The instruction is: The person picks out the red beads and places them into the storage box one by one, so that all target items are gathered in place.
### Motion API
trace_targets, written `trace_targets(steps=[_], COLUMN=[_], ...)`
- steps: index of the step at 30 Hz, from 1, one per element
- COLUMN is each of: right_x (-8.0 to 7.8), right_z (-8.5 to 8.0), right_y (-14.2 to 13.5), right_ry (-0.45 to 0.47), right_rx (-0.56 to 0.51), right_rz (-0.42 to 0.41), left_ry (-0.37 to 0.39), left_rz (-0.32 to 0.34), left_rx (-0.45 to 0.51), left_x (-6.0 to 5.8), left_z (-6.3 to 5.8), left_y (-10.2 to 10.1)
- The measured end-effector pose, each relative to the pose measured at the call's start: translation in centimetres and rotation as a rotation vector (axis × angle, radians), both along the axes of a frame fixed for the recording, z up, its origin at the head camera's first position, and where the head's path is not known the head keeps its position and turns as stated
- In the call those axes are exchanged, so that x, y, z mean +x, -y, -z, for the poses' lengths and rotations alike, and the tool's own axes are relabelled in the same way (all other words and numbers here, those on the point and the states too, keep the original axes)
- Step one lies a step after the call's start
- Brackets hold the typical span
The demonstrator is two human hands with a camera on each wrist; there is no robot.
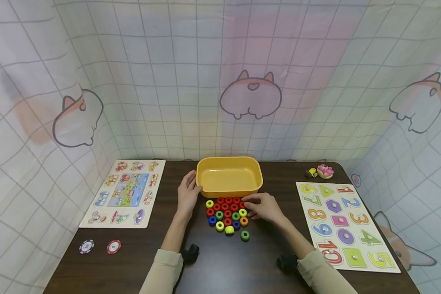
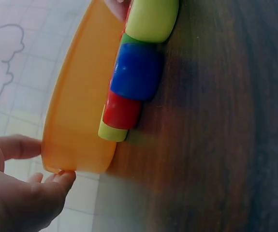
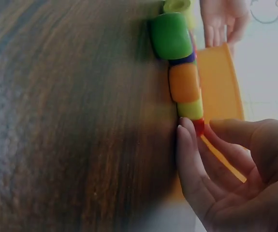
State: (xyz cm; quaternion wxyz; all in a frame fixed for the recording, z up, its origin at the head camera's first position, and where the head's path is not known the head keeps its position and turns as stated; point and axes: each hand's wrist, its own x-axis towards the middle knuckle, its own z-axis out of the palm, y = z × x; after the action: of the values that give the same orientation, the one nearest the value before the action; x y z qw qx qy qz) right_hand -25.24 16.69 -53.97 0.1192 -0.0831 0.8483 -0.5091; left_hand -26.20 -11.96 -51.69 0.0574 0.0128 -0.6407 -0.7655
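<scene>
My left hand [image 1: 188,194] holds the left end of a yellow plastic basin [image 1: 229,195], thumb near the front corner and fingers round the end. The basin's inside shows bare. In front of it lies a flat cluster of ring-shaped beads, mostly red, with green, blue, yellow and orange ones among them. At the cluster's right edge my right hand [image 1: 264,207] pinches a red bead [image 3: 199,127] between thumb and fingertips. Beside that bead, in the right wrist view, are a yellow bead [image 3: 190,109] and an orange bead [image 3: 184,83]. A green bead [image 1: 245,235] sits slightly apart, nearer me.
A picture puzzle board [image 1: 154,204] lies on the left, with a blue-and-white chip [image 1: 86,246] and a red-and-white chip [image 1: 113,246] before it. On the right is a number puzzle board [image 1: 339,245]. Two small toys, one a pink-topped piece [image 1: 325,171], stand behind it.
</scene>
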Motion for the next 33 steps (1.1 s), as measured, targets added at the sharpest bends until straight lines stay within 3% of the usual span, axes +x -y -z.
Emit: trace_targets(steps=[3,9,17,20,25,28,33], right_x=[0.0,0.1,-0.1,-0.1,-0.6,-1.9,-5.5], right_z=[-0.1,-0.3,-1.1,-2.7,-6.2,-7.9,-9.6], right_y=[0.3,0.9,1.1,1.1,1.1,1.4,2.5], right_ry=[-0.027,-0.030,0.004,0.011,0.052,0.079,0.163], right_rx=[0.040,0.021,-0.012,-0.010,-0.053,-0.088,-0.142], right_rz=[-0.017,-0.059,-0.094,-0.118,-0.185,-0.211,-0.244], left_ry=[-0.018,-0.046,-0.069,-0.072,-0.063,-0.061,-0.067], left_rz=[0.008,-0.066,-0.113,-0.134,-0.113,-0.102,-0.079], left_rx=[0.032,0.034,0.045,0.057,0.074,0.098,0.131], left_x=[-0.2,-1.3,-1.1,-1.1,-1.1,-1.0,-0.5], left_z=[0.7,3.1,3.0,3.0,2.9,2.6,1.6], left_y=[0.2,0.2,0.3,0.1,-0.3,-0.4,-0.4])
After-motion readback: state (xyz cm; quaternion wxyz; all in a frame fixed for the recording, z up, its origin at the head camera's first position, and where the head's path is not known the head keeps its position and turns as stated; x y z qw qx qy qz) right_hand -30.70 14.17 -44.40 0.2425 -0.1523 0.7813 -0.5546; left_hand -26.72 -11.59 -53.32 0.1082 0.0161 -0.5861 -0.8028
